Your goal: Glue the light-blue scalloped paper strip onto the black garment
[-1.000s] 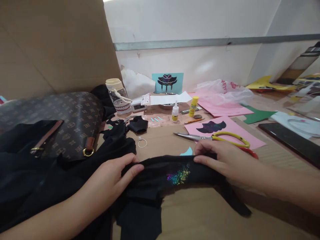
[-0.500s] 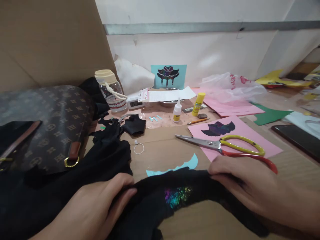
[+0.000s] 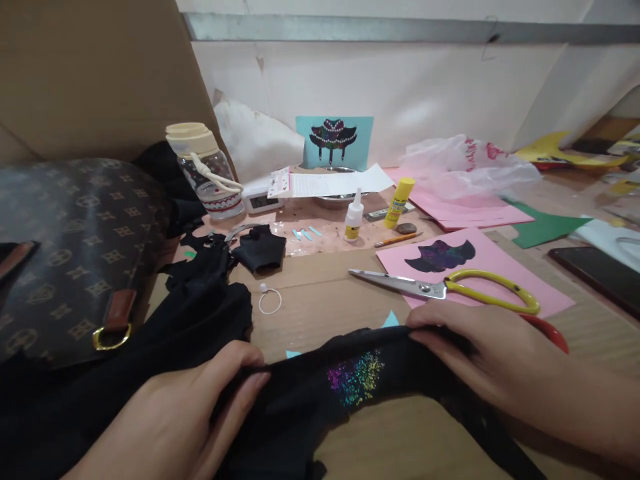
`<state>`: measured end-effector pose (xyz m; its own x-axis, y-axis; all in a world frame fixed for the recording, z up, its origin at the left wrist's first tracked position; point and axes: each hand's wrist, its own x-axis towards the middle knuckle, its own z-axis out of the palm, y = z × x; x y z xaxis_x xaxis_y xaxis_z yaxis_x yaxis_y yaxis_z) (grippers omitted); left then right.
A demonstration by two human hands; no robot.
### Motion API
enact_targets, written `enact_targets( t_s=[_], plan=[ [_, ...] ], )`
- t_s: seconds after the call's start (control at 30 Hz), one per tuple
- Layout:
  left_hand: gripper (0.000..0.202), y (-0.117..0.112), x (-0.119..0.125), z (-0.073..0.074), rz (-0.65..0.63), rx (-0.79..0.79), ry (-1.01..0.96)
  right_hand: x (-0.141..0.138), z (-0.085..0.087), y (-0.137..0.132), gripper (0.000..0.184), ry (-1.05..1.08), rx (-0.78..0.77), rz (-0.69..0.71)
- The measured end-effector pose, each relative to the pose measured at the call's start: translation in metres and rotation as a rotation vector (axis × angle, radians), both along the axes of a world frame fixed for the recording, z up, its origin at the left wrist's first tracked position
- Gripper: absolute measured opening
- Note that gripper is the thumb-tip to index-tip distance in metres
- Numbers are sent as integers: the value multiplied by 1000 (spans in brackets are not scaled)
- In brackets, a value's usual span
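Note:
A strip of black fabric (image 3: 300, 393) with a patch of rainbow glitter is stretched between my two hands. My left hand (image 3: 175, 407) pinches its left end between thumb and fingers. At the other end, my right hand (image 3: 480, 353) grips the upper edge, and a tail of cloth hangs below it. Behind the strip, only tips of a light blue paper cutout (image 3: 391, 320) show. Scissors (image 3: 425, 288) with yellow and red handles lie just beyond my right hand, partly over a pink sheet (image 3: 530, 283) that bears a dark glittery cutout (image 3: 440, 256).
A patterned bag (image 3: 85, 253) and more black cloth (image 3: 200, 320) fill the left side. Farther back stand a bottle (image 3: 205, 173), a glue bottle (image 3: 353, 219), a glue stick (image 3: 399, 203) and a decorated blue card (image 3: 334, 143). A phone (image 3: 600, 273) lies at right.
The fabric strip has been raised and pulled straighter, covering most of the light blue cutout. Both hands keep their pinch. The camera view has shifted slightly.

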<state>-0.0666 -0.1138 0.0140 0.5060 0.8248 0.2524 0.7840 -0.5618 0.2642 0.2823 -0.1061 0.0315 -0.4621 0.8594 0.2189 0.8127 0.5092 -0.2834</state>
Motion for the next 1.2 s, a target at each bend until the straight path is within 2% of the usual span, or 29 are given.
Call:
enact_targets(
  t_s=[0.27,0.43,0.57,0.7,0.97,1.2],
  plan=[
    [16,3,8,5,9,55,-18,1,-3,3,21,-10,42,12],
    [17,2,3,-3,66,49,8,2,-7,10,16,12,26,-1],
    [22,-2,0,-10,120,55,77,3,-9,12,17,8,-36,72],
    [22,-3,-2,-12,68,48,147,6,-11,11,24,-31,-3,143],
    [24,1,0,-8,6,44,98,4,-1,6,26,-67,41,123],
    [24,0,-2,-1,-24,48,93,6,3,-1,34,-218,86,158]
  ],
)
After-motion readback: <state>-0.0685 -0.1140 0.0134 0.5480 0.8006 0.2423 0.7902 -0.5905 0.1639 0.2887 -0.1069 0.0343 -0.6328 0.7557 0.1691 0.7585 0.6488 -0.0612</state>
